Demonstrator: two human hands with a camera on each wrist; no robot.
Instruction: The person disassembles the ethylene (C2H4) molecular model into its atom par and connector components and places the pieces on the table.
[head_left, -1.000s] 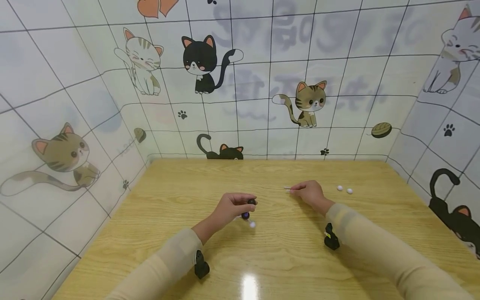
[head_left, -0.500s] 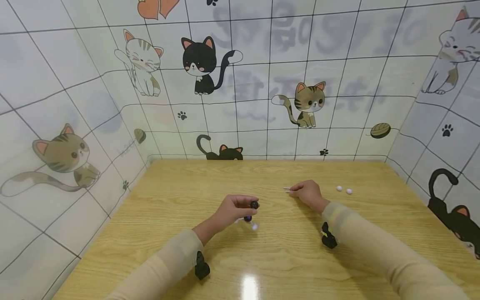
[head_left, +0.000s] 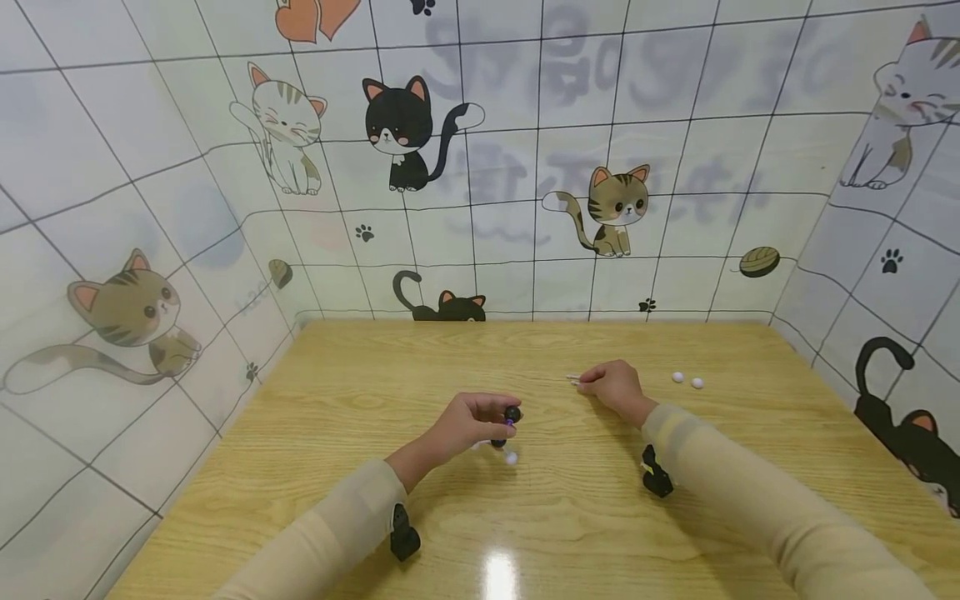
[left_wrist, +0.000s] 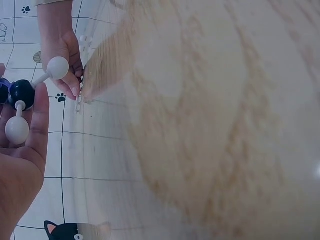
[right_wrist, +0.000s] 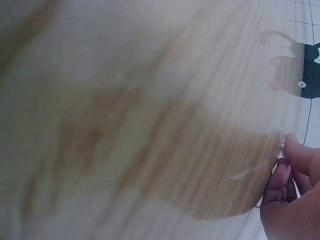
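My left hand (head_left: 467,423) holds a ball-and-stick molecular model (left_wrist: 22,94) above the table. Two black balls are joined by a purple link, and white balls on short white sticks branch off the lower black one. Part of the model is hidden by the fingers. Farther off to the right, my right hand (head_left: 617,387) rests low at the tabletop, its thumb and fingertips pinching at small white sticks (head_left: 573,380). How many sticks lie under the fingertips is hidden.
Two loose white balls (head_left: 677,377) lie to the right of my right hand on the wooden table (head_left: 570,517). A cat-patterned sheet (head_left: 510,233) walls the table at the back and both sides. Each wrist carries a small black camera.
My left hand has shifted slightly right and toward me with the model, which has turned so the purple link shows. My right hand stays at the white sticks.
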